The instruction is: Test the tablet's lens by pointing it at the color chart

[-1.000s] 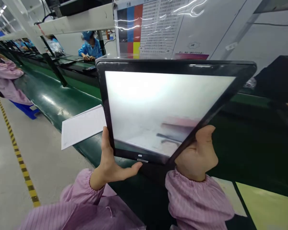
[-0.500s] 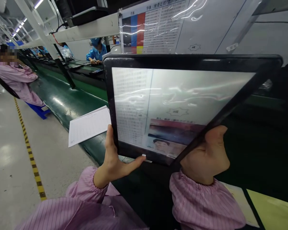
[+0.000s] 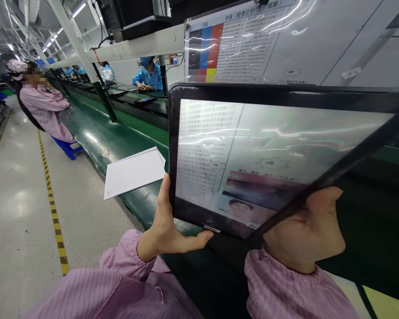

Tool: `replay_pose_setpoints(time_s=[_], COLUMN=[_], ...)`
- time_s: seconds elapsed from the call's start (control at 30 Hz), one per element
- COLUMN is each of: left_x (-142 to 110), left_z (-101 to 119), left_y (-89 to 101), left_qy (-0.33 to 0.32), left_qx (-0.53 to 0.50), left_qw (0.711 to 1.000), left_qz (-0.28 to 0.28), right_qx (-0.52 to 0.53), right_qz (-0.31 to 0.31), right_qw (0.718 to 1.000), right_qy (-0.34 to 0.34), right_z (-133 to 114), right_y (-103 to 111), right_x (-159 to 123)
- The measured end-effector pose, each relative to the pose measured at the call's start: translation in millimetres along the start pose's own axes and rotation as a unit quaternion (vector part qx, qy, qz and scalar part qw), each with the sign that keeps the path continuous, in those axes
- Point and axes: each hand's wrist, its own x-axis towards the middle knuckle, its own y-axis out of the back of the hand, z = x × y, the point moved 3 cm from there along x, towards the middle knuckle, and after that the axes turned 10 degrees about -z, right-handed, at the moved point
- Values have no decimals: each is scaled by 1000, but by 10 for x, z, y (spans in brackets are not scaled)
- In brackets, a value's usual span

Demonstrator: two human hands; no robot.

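A tablet (image 3: 272, 133) with a thick black frame is held up in front of me, tilted. Its lit screen shows a live-looking picture of a printed sheet, with rows of text, a star-shaped outline and photos. My left hand (image 3: 166, 235) grips its lower left corner, one finger up along the side and the thumb stretched beneath the bottom edge. On the right edge, my right hand (image 3: 307, 230) supports it with the thumb outward; its other fingers are hidden behind the tablet. Behind the tablet hangs the printed chart (image 3: 246, 48) with colour blocks and text, in a glossy clear cover.
White paper sheets (image 3: 136, 170) lie on the green bench (image 3: 96, 137) to the left, overhanging its edge. A yellow sheet (image 3: 385, 303) is at the lower right. A co-worker in pink (image 3: 43, 104) sits along the bench; another in blue (image 3: 149, 77) is across it.
My view has turned slightly left, so the tablet and both hands appear farther right. My left thumb has come off the bottom frame and now sits just below it. The on-screen picture has shifted slightly.
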Motion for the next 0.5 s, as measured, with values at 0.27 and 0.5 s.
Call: replay_pose_setpoints(time_s=[0.27,0.5], left_x=[23,41], left_z=[11,26], left_y=[7,-4], left_qy=[1,12], left_qx=[-33,-65], left_qw=[999,998], left_qz=[-14,-6], right_qx=[15,30], right_qz=[-2,-46], right_qw=[1000,998], right_qy=[-12,7], right_z=[10,4], right_y=[17,7], right_x=[-20,-21])
